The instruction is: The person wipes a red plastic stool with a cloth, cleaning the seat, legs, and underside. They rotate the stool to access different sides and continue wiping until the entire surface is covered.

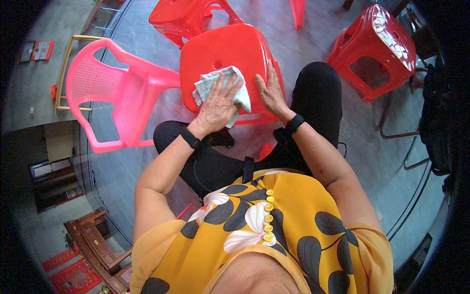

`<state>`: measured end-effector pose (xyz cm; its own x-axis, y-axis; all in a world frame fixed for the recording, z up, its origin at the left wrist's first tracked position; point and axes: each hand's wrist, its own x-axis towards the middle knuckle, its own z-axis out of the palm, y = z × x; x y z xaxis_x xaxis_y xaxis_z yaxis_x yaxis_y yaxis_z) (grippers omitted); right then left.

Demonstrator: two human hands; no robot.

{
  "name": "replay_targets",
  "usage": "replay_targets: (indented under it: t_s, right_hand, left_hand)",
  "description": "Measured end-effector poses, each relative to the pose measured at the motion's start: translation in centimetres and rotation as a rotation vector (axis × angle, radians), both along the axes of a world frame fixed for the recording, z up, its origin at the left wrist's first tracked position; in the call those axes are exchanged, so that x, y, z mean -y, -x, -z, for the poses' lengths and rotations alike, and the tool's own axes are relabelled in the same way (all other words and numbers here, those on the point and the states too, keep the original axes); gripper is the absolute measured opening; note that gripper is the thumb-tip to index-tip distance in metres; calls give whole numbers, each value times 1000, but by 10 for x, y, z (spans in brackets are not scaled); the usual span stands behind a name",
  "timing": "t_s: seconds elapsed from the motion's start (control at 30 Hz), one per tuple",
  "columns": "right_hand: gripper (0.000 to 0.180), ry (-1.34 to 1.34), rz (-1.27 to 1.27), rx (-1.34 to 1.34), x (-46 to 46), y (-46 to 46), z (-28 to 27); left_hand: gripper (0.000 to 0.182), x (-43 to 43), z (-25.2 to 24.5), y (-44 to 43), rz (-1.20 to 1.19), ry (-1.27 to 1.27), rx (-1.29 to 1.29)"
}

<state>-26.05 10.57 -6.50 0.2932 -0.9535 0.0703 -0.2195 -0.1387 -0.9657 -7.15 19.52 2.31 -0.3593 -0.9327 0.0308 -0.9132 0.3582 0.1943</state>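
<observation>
A red plastic stool (220, 44) stands before me between my knees, its seat with a small round hole facing up. My left hand (220, 104) lies palm down on a folded pale cloth (240, 93), pressing it against the near part of the seat. At the stool's right edge, my right hand (271, 90) holds on, thumb on the seat and fingers along the rim. The undersides of both palms are hidden.
A pink plastic armchair (128, 92) is close on the left. Another red stool (172, 18) touches or nearly touches the far side of mine. To the right stands a red stool with a white leaf pattern (391, 36), near a metal-framed chair (398, 136).
</observation>
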Motion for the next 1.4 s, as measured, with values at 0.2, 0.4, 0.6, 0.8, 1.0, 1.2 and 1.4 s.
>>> replay_targets:
  t_s: [0.2, 0.4, 0.6, 0.8, 1.0, 1.2, 1.4]
  right_hand:
    - [73, -33, -16, -13, -1, 3, -6]
    - [73, -33, -36, -75, 0, 8, -12]
    - [76, -35, -40, -88, 1, 8, -14]
    - [75, -28, -42, -95, 2, 6, -8]
    - [77, -63, -22, -62, 3, 3, -6]
    - [77, -103, -35, -42, 3, 1, -4]
    - [77, -86, 4, 8, 4, -4, 3]
  left_hand:
    - [69, 49, -1, 17, 132, 41, 11]
    - [60, 140, 20, -8, 209, 244, 302]
    - [47, 166, 39, -75, 23, 255, 255]
    - [42, 109, 34, -120, -135, 230, 266]
    - [54, 12, 19, -98, -139, 220, 260]
    - [77, -29, 3, -14, -83, -4, 32]
    - [67, 33, -3, 23, 116, -77, -68]
